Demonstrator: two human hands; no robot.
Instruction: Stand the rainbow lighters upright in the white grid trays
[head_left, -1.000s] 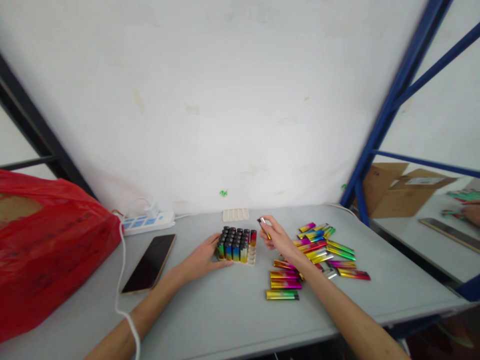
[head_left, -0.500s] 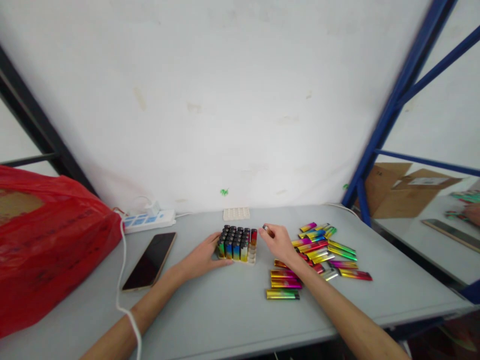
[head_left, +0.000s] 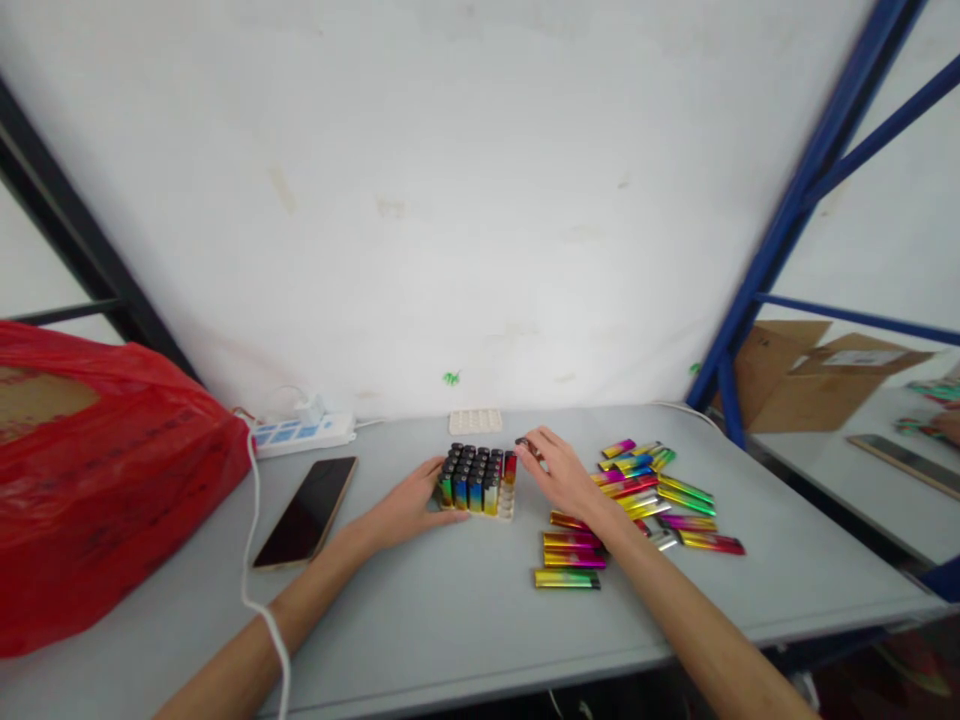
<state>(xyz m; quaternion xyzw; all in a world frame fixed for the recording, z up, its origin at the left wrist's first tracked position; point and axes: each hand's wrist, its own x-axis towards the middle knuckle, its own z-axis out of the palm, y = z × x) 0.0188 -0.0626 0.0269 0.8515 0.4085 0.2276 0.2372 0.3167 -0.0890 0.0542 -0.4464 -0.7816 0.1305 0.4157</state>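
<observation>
Upright lighters (head_left: pixel 471 480) with black tops stand in rows in a white tray (head_left: pixel 506 507). Several round sockets show bare along the tray's right side, with a red lighter (head_left: pixel 510 467) standing at the back of that column. My left hand (head_left: pixel 412 508) grips the tray's left end, thumb along the front and fingers round the side. Just right of the tray, my right hand (head_left: pixel 559 470) pinches a lighter (head_left: pixel 523 443) by its dark top; the rest of it is mostly hidden by the fingers. Loose shiny lighters (head_left: pixel 571 579) lie right of the tray, partly under my right forearm.
Behind the tray, a second white socketed tray (head_left: pixel 475 421) lies near the wall. A phone (head_left: pixel 306 512), a power strip (head_left: pixel 304 435), a white cable (head_left: pixel 247 560) and a red bag (head_left: pixel 112 490) are at left. Blue frame posts (head_left: pixel 780 230) and a cardboard box (head_left: pixel 795 385) stand at right.
My right hand has moved slightly up and turned, its fingers now pointing more to the left beside the tray's back right corner. My left hand keeps its grip. The view has shifted slightly.
</observation>
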